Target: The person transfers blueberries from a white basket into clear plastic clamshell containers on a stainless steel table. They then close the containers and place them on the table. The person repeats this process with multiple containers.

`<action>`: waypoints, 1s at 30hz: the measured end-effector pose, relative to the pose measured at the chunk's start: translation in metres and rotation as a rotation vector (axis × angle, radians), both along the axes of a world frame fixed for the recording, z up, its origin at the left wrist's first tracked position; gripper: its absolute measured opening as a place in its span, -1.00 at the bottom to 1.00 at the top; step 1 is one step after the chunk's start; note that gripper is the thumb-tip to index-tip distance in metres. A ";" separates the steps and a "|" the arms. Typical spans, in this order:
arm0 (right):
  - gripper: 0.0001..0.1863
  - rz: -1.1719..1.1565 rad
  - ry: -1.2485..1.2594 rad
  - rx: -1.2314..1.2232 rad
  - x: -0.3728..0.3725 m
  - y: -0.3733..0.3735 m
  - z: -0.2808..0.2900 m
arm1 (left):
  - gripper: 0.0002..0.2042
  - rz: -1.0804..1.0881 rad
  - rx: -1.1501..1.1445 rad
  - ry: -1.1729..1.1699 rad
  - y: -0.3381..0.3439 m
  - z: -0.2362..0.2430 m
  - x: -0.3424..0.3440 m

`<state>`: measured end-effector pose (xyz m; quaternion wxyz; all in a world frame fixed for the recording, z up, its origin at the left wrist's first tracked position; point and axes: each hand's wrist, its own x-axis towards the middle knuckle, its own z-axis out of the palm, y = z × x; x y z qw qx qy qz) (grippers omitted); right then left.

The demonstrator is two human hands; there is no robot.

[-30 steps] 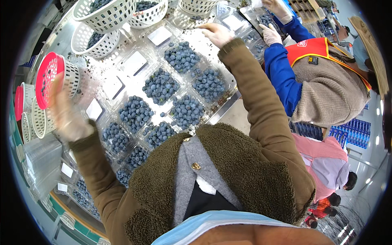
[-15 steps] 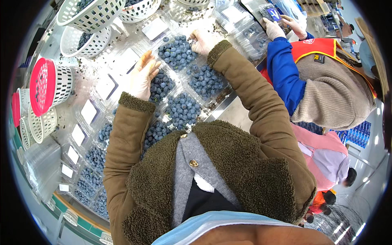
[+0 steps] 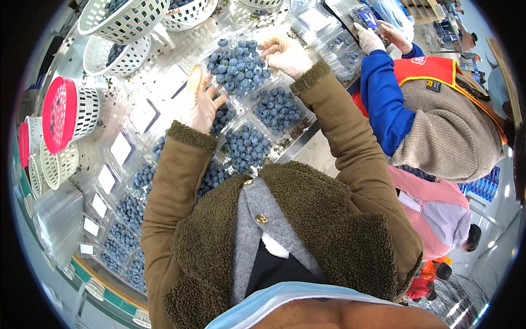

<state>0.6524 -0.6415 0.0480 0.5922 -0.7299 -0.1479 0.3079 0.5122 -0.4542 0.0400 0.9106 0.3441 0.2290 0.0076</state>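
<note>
Blueberries (image 3: 236, 68) fill a clear plastic punnet between my two gloved hands. My left hand (image 3: 200, 104) is beside its near-left edge, fingers spread and palm turned towards the berries. At its right rim my right hand (image 3: 290, 56) has its fingers bent inward, fingertips by the top-right berries. Whether those fingertips pinch the rim or a berry is hidden. Closer to me stand more open punnets of blueberries, one to the right (image 3: 278, 109) and one in the middle (image 3: 245, 147). Another punnet lies partly under my left hand and sleeve.
White perforated baskets (image 3: 123, 24) stand at the far left, near a red-rimmed basket (image 3: 60, 115). Stacked clear plastic packaging (image 3: 57, 216) is at the left. A row of filled punnets (image 3: 129, 214) runs along the near left. To the right, a co-worker's gloved hands (image 3: 370, 39) hold a labelled punnet.
The punnet between my hands looks larger and shifted, and the white label behind it no longer shows. My right hand has moved right; my left hand has dropped slightly nearer, its fingers more spread.
</note>
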 end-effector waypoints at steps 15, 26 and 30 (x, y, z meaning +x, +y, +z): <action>-0.69 0.175 -1.118 -0.017 -0.090 0.022 0.073 | -0.58 0.044 -0.118 -0.148 -0.007 0.048 -0.075; -0.48 0.614 -1.148 -0.025 -0.129 0.044 0.108 | -0.65 0.088 -0.099 -0.137 -0.012 0.064 -0.090; -0.43 0.728 -1.147 -0.098 -0.134 0.052 0.104 | -0.66 0.064 -0.180 -0.273 -0.013 0.062 -0.090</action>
